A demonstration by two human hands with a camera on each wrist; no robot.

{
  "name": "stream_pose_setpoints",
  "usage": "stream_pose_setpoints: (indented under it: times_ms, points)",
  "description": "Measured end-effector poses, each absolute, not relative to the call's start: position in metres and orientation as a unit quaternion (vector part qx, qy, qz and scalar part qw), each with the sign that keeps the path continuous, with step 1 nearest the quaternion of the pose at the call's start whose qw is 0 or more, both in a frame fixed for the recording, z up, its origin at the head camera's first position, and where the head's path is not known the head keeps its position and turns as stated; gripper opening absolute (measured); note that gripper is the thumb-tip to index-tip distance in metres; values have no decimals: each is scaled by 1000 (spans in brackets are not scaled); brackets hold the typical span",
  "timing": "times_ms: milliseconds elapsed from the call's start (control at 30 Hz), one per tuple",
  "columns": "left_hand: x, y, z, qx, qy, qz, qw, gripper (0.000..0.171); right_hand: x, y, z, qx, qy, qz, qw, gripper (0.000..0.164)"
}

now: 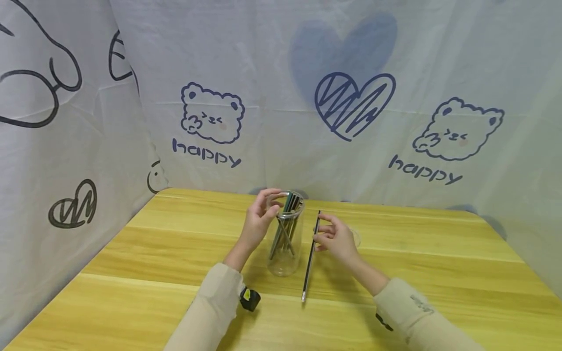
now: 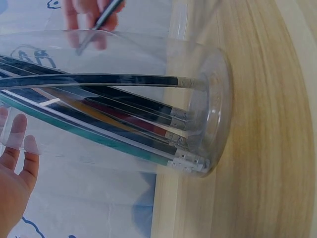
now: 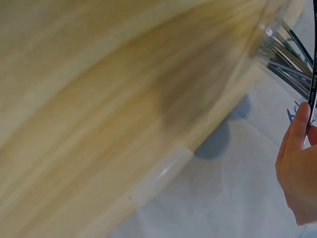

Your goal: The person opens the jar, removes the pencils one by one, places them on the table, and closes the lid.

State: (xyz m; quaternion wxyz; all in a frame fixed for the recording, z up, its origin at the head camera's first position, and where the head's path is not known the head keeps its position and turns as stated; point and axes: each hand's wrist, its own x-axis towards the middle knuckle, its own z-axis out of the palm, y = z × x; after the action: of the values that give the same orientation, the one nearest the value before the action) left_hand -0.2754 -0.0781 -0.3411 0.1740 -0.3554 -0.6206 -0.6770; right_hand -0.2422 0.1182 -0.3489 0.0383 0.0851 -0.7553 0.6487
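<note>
Two patterned cloth walls surround the yellow wooden bench (image 1: 167,312); taking the jar as the clock's centre in the head view, the back cloth (image 1: 281,141) lies at 12, its printed bear faces at 11 and 2 and a striped heart at 1. A clear round piece (image 1: 357,239) rests on the bench at 3 o'clock, partly hidden behind the right hand (image 1: 338,239). A black wrist device (image 1: 250,298) sits at 7, and pale sleeves (image 1: 215,302) reach in from 7 and 4.

Upright on the bench stands the clear jar (image 1: 281,265), with the left hand (image 1: 259,214) at its 10 o'clock; that grip is curled round the rim. Just beside the jar, toward 4 o'clock, the right hand's grip pinches the loose pencil (image 1: 311,258) near its upper end. Slim and black with a pale stripe, the pencil leans slightly, top toward 1, its silvery end low at 7; whether that end touches the bench I cannot tell. Inside the jar, pencils (image 2: 124,101) slant across one another, mostly dark, with green and orange-brown among them, metal-banded ends down.
</note>
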Motion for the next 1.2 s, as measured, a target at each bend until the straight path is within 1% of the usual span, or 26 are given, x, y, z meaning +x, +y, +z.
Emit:
stream_pose_setpoints:
  times_ms: [100, 333, 633, 900, 1100, 1200]
  points:
    - [-276, -78, -342, -357, -620, -676, 175, 51, -245, 118, -355, 79, -753, 653, 27, 50]
    - [-277, -77, -342, -354, -623, -675, 177, 58, -246, 114, -365, 69, -750, 658, -6, 51]
    - [-276, -78, -342, -357, -620, -677, 175, 47, -242, 109, -371, 60, -774, 629, -43, 48]
    - [-276, -78, -341, -350, -624, -676, 176, 56, -242, 104, -375, 43, -796, 600, -66, 48]
    - [-276, -78, -341, -351, -628, -673, 173, 56, -244, 100, -379, 30, -811, 579, -79, 46]
    - [-277, -78, -341, -351, -627, -675, 169, 61, -244, 99, -380, 31, -815, 573, -81, 45]
